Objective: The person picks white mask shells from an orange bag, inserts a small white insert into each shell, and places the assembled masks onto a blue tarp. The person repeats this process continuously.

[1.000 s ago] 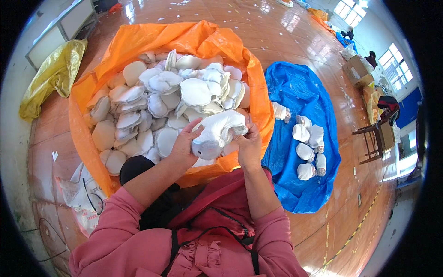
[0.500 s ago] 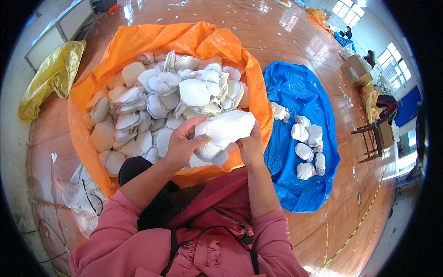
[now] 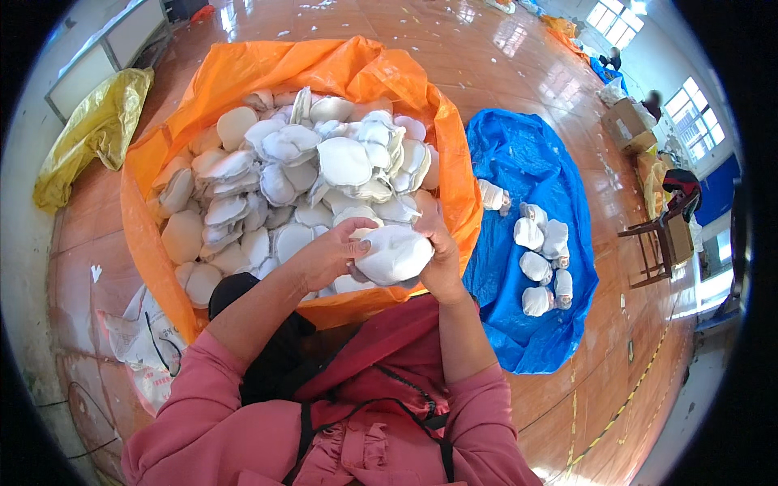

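Between my two hands is a rounded white fabric bundle [image 3: 395,256] with a smooth, taut top and grey showing at its lower edge. My left hand [image 3: 331,253] grips its left side, thumb on top. My right hand [image 3: 440,257] wraps round its right side; part of those fingers is hidden behind it. The bundle hangs over the near rim of an open orange sack [image 3: 450,134], which is heaped with flat, rounded white fabric pads [image 3: 344,162], many in stacks. Several similar white bundles [image 3: 535,266] lie to the right on an opened blue sack [image 3: 531,344].
A yellow sack [image 3: 97,138] slumps by the left wall. Close to my left side lies a white printed sack [image 3: 146,344]. At the right stand a wooden chair [image 3: 648,251] and a cardboard box [image 3: 628,125]. Two people sit far off near the windows.
The white fabric went from long and stretched out to a compact, rounded bundle. My right hand turned upward around its side, while my left hand shifted slightly left.
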